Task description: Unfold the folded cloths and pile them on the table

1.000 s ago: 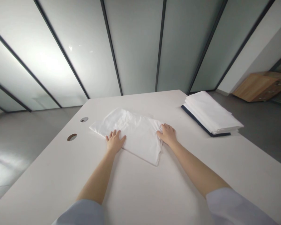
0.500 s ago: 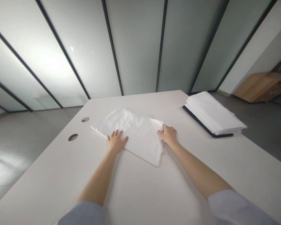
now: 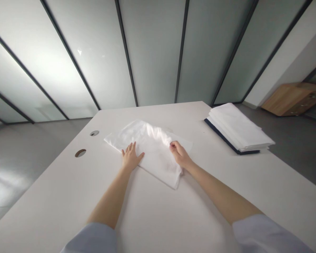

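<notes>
One side shifted: right hand (image 3: 179,156) has brought the white sheet's (image 3: 155,154) edge inward

Far left: grey-lined hole (image 3: 94,133) and open hole (image 3: 80,153) in the table (image 3: 158,218). Both well clear of the work.

Left hand (image 3: 131,160): fingers spread, palm down on the sheet's near-left edge, same spot as half a second ago. I read that as pinning, not gripping.

Sheet: on the table in front of me, under my left hand and running across to my right. Thin and shiny, probably plastic film. New since the last look: a bright creased ridge runs to my right fingers, and a sheer flap shows beyond that hand, lying out to the right. Near corner is about where it was.

Right hand: was out at the right edge, now further in, thumb and fingers pinched on a gathered bit of film. Exact fold under the fingertips is hidden. My judgement: the upper layer has come apart from the lower one on this side, with the left holding the rest steady.

Right: folded white stack (image 3: 237,124) on a dark layer (image 3: 221,137), untouched.
</notes>
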`<move>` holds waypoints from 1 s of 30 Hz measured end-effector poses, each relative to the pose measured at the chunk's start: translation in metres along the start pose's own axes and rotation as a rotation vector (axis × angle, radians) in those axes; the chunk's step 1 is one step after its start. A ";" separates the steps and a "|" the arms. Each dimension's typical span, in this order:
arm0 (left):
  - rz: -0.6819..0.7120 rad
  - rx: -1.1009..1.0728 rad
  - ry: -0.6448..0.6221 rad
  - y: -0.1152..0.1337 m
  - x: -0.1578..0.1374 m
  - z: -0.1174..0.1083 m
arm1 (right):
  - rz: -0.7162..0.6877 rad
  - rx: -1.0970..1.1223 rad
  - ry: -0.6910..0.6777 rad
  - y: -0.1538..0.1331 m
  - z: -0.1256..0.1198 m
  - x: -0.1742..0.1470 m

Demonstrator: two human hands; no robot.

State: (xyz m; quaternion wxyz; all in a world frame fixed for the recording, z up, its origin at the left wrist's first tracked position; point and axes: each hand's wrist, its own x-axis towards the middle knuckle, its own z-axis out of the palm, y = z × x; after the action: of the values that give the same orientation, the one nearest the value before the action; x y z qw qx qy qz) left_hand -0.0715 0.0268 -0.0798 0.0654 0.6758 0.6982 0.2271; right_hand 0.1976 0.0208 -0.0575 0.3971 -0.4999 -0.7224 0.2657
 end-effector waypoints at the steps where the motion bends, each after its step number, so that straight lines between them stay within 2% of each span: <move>1: 0.029 -0.012 0.042 0.003 0.000 -0.001 | -0.044 0.032 -0.140 -0.012 0.004 -0.006; 3: 0.131 -0.017 0.105 0.010 -0.002 -0.004 | -0.100 0.078 -0.423 -0.031 0.012 -0.016; 5: 0.267 0.017 0.080 0.018 -0.005 -0.008 | -0.110 0.136 -0.594 -0.041 0.015 -0.021; 7: 0.380 0.073 -0.031 0.024 -0.008 -0.011 | -0.103 0.194 -0.545 -0.039 0.013 -0.020; 9: 0.441 0.097 -0.151 0.028 -0.009 -0.011 | -0.098 0.176 -0.347 -0.027 0.007 -0.014; 11: 0.455 0.054 -0.210 0.029 -0.009 -0.010 | -0.097 0.056 -0.204 -0.009 0.001 -0.005; 13: 0.438 -0.038 -0.206 0.028 -0.008 -0.009 | -0.094 -0.104 -0.231 0.008 -0.002 0.003; 17: 0.369 -0.219 -0.116 0.023 -0.003 -0.014 | -0.046 -0.370 -0.369 0.027 0.004 0.010; 20: 0.273 -0.269 0.011 0.006 0.003 -0.031 | 0.034 -0.460 -0.380 0.031 0.004 0.011; 22: 0.227 -0.248 0.088 -0.015 0.007 -0.049 | 0.101 -0.537 -0.346 0.031 -0.007 0.012; 24: 0.211 -0.183 0.110 -0.039 0.008 -0.067 | 0.180 -0.658 -0.304 0.031 -0.025 0.013; 27: 0.152 0.004 0.057 -0.075 0.003 -0.090 | 0.277 -0.859 -0.262 0.027 -0.052 0.014; 30: 0.068 0.191 -0.062 -0.103 -0.005 -0.101 | 0.297 -0.911 -0.324 0.017 -0.065 0.012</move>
State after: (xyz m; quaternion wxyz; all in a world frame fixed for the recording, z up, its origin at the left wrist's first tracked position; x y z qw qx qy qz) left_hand -0.2057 0.0007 -0.0328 0.0147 0.7091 0.6908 0.1406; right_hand 0.2592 0.0371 -0.0320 -0.0205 -0.6720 -0.7385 0.0514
